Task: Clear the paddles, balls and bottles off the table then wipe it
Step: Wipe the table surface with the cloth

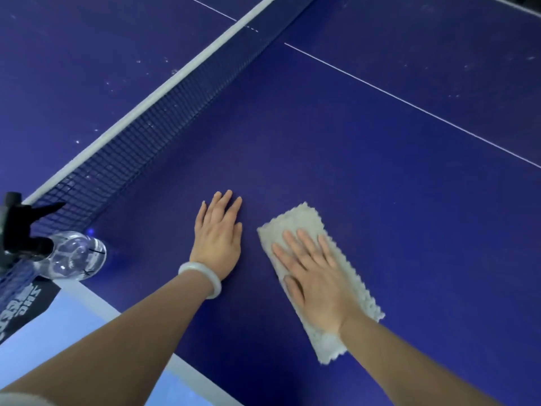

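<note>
- Two grips lie flat on the work surface, both wide, with fingers straight and nothing clasped.
- The right grip (316, 276) presses palm-down on a pale, nubbly, folded cleaning cloth (303, 219). Its fingers (295, 244) are spread and point away from the person, angled to the left.
- The cleaning cloth lies flat as a long rectangle on the dark-blue table-tennis counter (380, 171). Its far end shows beyond the fingertips and its near end shows beside the wrist.
- The left grip (218, 238) rests palm-down directly on the bare counter, just beside the cloth and not touching it. Its fingers lie close together.
- A smooth white bangle (202, 278) circles the left wrist.
- A clear plastic spray bottle (73, 256) with a black trigger head (20, 227) stands at the counter's near-left corner, well apart from both grips and close to the foot of the net.
- The dark mesh net (140, 136) with a white top band runs diagonally from the bottle towards the top of the view.
- A thin white centre line (409, 104) crosses the counter beyond the right grip.
- Pale specks (137, 61) dot the surface on the far side of the net.
- A black panel with white lettering (17, 306) hangs below the bottle at the left edge; the lettering is not legible.
</note>
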Motion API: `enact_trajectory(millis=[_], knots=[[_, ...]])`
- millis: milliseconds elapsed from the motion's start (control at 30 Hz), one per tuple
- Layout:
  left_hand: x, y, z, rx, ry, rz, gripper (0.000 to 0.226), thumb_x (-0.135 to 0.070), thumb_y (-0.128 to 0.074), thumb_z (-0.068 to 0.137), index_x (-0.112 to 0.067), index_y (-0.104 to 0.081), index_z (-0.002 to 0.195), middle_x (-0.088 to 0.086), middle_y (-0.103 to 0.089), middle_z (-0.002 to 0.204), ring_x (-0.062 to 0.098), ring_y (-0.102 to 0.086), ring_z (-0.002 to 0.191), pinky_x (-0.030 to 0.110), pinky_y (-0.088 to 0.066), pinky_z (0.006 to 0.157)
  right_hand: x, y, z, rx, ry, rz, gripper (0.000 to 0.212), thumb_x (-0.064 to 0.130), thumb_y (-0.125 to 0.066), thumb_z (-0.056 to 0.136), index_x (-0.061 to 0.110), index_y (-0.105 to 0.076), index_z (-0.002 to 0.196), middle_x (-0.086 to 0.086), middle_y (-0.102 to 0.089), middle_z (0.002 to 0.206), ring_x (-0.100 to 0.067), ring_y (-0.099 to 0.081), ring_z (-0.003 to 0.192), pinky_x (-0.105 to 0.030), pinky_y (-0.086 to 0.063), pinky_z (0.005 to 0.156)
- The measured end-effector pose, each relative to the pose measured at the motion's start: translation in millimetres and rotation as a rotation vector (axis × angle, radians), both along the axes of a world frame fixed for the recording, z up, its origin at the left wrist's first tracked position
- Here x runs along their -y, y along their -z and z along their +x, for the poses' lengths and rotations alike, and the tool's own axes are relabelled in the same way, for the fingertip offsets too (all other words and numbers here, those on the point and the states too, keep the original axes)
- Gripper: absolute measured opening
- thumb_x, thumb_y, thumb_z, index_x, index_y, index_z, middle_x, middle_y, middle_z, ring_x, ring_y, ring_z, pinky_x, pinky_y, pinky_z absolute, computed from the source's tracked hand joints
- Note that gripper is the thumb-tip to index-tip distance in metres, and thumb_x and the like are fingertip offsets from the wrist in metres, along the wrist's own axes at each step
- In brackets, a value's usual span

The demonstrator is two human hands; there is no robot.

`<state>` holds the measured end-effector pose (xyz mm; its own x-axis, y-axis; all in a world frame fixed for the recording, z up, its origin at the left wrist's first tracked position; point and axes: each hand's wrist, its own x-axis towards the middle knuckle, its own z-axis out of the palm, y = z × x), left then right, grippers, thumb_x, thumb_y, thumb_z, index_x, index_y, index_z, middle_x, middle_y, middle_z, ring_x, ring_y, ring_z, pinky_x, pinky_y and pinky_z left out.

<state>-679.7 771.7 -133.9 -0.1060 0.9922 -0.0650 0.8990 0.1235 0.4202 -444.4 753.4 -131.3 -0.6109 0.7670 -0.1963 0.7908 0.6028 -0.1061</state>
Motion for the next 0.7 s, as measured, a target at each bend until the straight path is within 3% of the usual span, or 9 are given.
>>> enact_trajectory(millis=[100, 200, 300, 433, 500, 600, 700], knots=[[28.5, 0.6, -5.2, 0.049, -0.003, -0.022, 0.054, -0.034, -0.035, 0.104, -0.017, -0.028, 0.154, 0.003, -0.016, 0.163, 0.018, -0.004, 0.152, 0.033, 0.002, 0.123, 44.3, 0.9, 43.9, -0.041, -0.063, 0.007, 0.054, 0.035, -0.03, 0.105, 0.031, -0.017, 0.158, 0.009, -0.005, 0.166, -0.018, 0.0, 0.153, -0.048, -0.008, 0.122], [75.3, 6.3, -2.9, -0.147, 0.088, -0.023, 0.063, -0.046, -0.025, 0.1, -0.015, -0.028, 0.154, 0.007, -0.02, 0.162, 0.022, -0.01, 0.152, 0.043, -0.006, 0.123, 60.1, 2.7, 86.1, -0.074, 0.051, 0.014, 0.053, 0.031, -0.032, 0.103, 0.03, -0.025, 0.156, 0.007, -0.014, 0.165, -0.019, -0.01, 0.153, -0.051, -0.016, 0.12], [99.4, 11.2, 5.3, -0.243, 0.096, -0.041, 0.062, -0.045, -0.022, 0.101, -0.014, -0.026, 0.155, 0.007, -0.02, 0.162, 0.023, -0.012, 0.151, 0.044, -0.008, 0.122, 49.2, 5.8, 112.0, -0.034, 0.3, 0.02, 0.055, 0.034, -0.023, 0.102, 0.031, -0.02, 0.156, 0.005, -0.013, 0.165, -0.017, -0.008, 0.153, -0.05, -0.011, 0.122], [100.9, 11.4, 12.0, -0.299, 0.057, -0.044, 0.062, -0.043, -0.017, 0.101, -0.014, -0.026, 0.155, 0.008, -0.021, 0.162, 0.023, -0.013, 0.151, 0.045, -0.009, 0.122, -4.4, 8.9, 135.8, -0.07, 0.79, 0.061, 0.065, 0.042, -0.016, 0.096, 0.025, -0.013, 0.158, 0.0, -0.008, 0.166, -0.015, -0.003, 0.153, -0.046, 0.0, 0.124], [99.8, 11.1, 13.4, -0.31, 0.055, -0.041, 0.062, -0.042, -0.016, 0.101, -0.014, -0.026, 0.155, 0.008, -0.021, 0.162, 0.023, -0.014, 0.151, 0.045, -0.009, 0.122, -42.0, 7.0, 140.7, -0.047, 0.914, 0.061, 0.065, 0.041, -0.014, 0.096, 0.023, -0.008, 0.159, -0.002, -0.004, 0.166, -0.018, 0.001, 0.153, -0.048, 0.002, 0.123], [99.8, 13.4, 12.1, -0.318, 0.053, -0.033, 0.061, -0.042, -0.017, 0.101, -0.016, -0.025, 0.156, 0.006, -0.02, 0.163, 0.021, -0.011, 0.152, 0.044, -0.008, 0.122, -96.1, 5.0, 120.2, -0.025, 0.892, 0.002, 0.058, 0.038, -0.015, 0.102, 0.029, -0.004, 0.159, -0.001, 0.002, 0.167, -0.02, 0.007, 0.152, -0.05, 0.005, 0.122], [99.8, 13.2, 11.6, -0.318, 0.051, -0.027, 0.061, -0.042, -0.015, 0.101, -0.018, -0.022, 0.156, 0.004, -0.016, 0.164, 0.019, -0.007, 0.152, 0.041, -0.003, 0.122, -119.3, 5.6, 70.0, -0.057, 0.62, 0.009, 0.055, 0.037, -0.015, 0.104, 0.033, -0.006, 0.158, 0.004, 0.002, 0.167, -0.019, 0.007, 0.153, -0.048, 0.006, 0.122]])
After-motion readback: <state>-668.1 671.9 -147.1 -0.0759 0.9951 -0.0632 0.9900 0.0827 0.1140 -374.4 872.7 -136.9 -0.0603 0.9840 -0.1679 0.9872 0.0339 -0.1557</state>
